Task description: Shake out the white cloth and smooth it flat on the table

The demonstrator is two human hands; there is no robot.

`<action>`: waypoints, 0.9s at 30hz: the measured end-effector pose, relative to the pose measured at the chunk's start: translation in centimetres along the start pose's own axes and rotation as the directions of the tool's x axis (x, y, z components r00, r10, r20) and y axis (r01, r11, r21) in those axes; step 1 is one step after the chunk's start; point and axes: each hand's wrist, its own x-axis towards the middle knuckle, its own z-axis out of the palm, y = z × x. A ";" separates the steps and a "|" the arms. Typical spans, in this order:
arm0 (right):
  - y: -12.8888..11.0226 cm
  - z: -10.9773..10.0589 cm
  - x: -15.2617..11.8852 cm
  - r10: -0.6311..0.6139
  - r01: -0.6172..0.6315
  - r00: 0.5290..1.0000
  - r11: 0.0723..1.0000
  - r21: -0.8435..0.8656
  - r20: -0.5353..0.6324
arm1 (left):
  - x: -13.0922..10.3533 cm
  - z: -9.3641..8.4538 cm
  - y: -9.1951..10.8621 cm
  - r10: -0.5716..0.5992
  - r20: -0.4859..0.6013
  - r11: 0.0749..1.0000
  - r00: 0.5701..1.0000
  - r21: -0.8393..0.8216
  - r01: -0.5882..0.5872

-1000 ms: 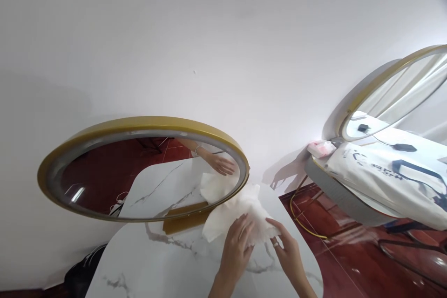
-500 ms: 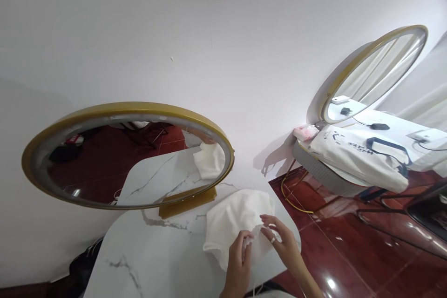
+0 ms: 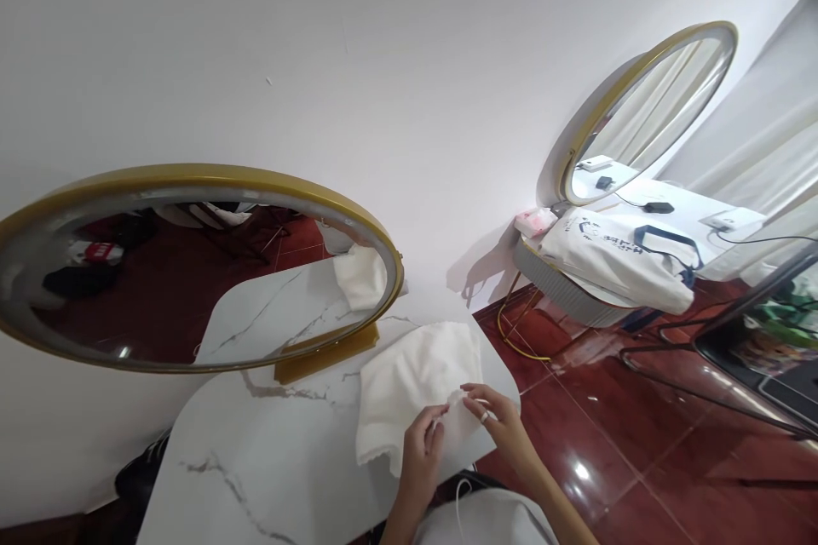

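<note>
A white cloth [image 3: 415, 375] with a rough edge lies rumpled on the marble-patterned white table [image 3: 287, 451]. Over its near right corner, my left hand [image 3: 423, 443] pinches a thin, translucent whitish sheet [image 3: 456, 419], which could be film or tissue; its exact kind does not show. Fingers bent, my right hand [image 3: 502, 419] holds the same sheet by its upper right side and wears a ring. The two hands are close together, and part of the sheet is hidden behind the fingers.
A gold-framed oval mirror [image 3: 204, 272] stands at the table's back edge. To the right, a second table carries a white fabric bag [image 3: 617, 260], a pink-and-white pack [image 3: 535, 222] and a black adapter [image 3: 658, 208]. A dark tray-like surface [image 3: 767, 358] with colourful items stands over the red floor.
The view has turned rightward, so mirrors, tables and cloth sit further left in the picture. Both hands keep the thin sheet, with only slight finger movement.
</note>
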 end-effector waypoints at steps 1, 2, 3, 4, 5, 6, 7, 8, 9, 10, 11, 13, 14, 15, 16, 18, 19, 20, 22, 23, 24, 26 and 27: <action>0.1 0.0 0.0 0.011 -0.011 1.000 1.000 0.003 0.026 | -0.1 0.0 0.0 -0.005 -0.006 1.000 1.000 0.006 0.005; 0.1 -0.1 0.1 0.019 -0.019 0.998 1.000 0.004 0.054 | -0.3 0.0 0.0 -0.012 -0.007 1.000 1.000 0.018 0.012; 0.2 -0.2 0.1 0.026 -0.027 0.997 1.000 0.008 0.077 | -0.4 0.0 0.1 -0.024 -0.001 0.999 1.000 0.036 0.024; 0.4 -0.3 0.1 0.033 -0.034 0.996 0.999 0.014 0.087 | -0.5 0.0 0.2 -0.041 0.003 0.998 0.999 0.053 0.041; 0.5 -0.3 0.1 0.039 -0.041 0.995 0.999 0.022 0.088 | -0.6 0.0 0.3 -0.062 0.005 0.996 0.998 0.068 0.061; 0.7 -0.3 0.2 0.045 -0.048 0.996 0.998 0.029 0.083 | -0.7 0.0 0.4 -0.080 0.006 0.994 0.997 0.076 0.080; 0.8 -0.4 0.2 0.052 -0.055 0.996 0.998 0.034 0.078 | -0.7 0.0 0.6 -0.093 0.004 0.993 0.996 0.080 0.092; 0.9 -0.4 0.2 0.057 -0.060 0.995 0.998 0.035 0.078 | -0.8 0.1 0.8 -0.099 0.001 0.992 0.995 0.080 0.098; 0.9 -0.4 0.2 0.059 -0.063 0.995 0.997 0.035 0.082 | -0.8 0.1 0.9 -0.101 -0.002 0.992 0.995 0.078 0.101; 1.0 -0.4 0.2 0.060 -0.063 0.994 0.997 0.036 0.089 | -0.8 0.2 1.1 -0.100 -0.005 0.992 0.995 0.076 0.101; 1.0 -0.4 0.1 0.061 -0.065 0.994 0.997 0.037 0.095 | -0.8 0.3 1.2 -0.101 -0.005 0.992 0.995 0.073 0.101; 0.8 -0.4 0.1 0.064 -0.068 0.992 0.997 0.042 0.108 | -0.6 0.6 1.3 -0.110 -0.002 0.992 0.994 0.056 0.110; 0.7 -0.4 0.0 0.064 -0.070 0.991 0.996 0.047 0.113 | -0.5 0.7 1.4 -0.116 0.001 0.992 0.993 0.038 0.116; 0.6 -0.4 0.0 0.062 -0.069 0.991 0.996 0.052 0.119 | -0.3 0.9 1.5 -0.123 -0.001 0.992 0.992 0.011 0.123; 0.5 -0.4 -0.1 0.057 -0.064 0.991 0.996 0.058 0.124 | -0.2 1.1 1.5 -0.128 -0.005 0.991 0.992 -0.022 0.128; 0.1 -0.5 -0.2 0.038 -0.047 0.991 0.997 0.062 0.132 | 0.3 1.4 1.6 -0.142 -0.007 0.985 0.990 -0.096 0.140; -0.1 -0.5 -0.3 0.028 -0.036 0.991 0.998 0.057 0.133 | 0.5 1.5 1.6 -0.151 0.005 0.980 0.989 -0.128 0.150; -0.2 -0.6 -0.4 0.019 -0.026 0.991 0.999 0.048 0.133 | 0.7 1.6 1.5 -0.161 0.024 0.974 0.987 -0.156 0.163; -0.6 -0.8 -0.5 0.001 -0.006 0.992 0.999 0.036 0.125 | 0.9 1.6 1.5 -0.184 0.062 0.963 0.981 -0.191 0.193; -0.7 -0.8 -0.5 -0.006 0.001 0.993 0.999 0.039 0.121 | 1.0 1.6 1.6 -0.192 0.071 0.959 0.979 -0.197 0.202; -0.7 -0.9 -0.6 -0.008 0.002 0.993 0.999 0.046 0.121 | 1.0 1.6 1.6 -0.194 0.071 0.959 0.978 -0.195 0.204; -0.7 -1.0 -0.6 0.002 -0.010 0.992 0.998 0.065 0.129 | 1.0 1.5 1.9 -0.178 0.064 0.969 0.982 -0.160 0.187; -0.7 -1.1 -0.6 0.009 -0.019 0.991 0.997 0.071 0.136 | 0.9 1.5 2.1 -0.163 0.062 0.977 0.985 -0.132 0.170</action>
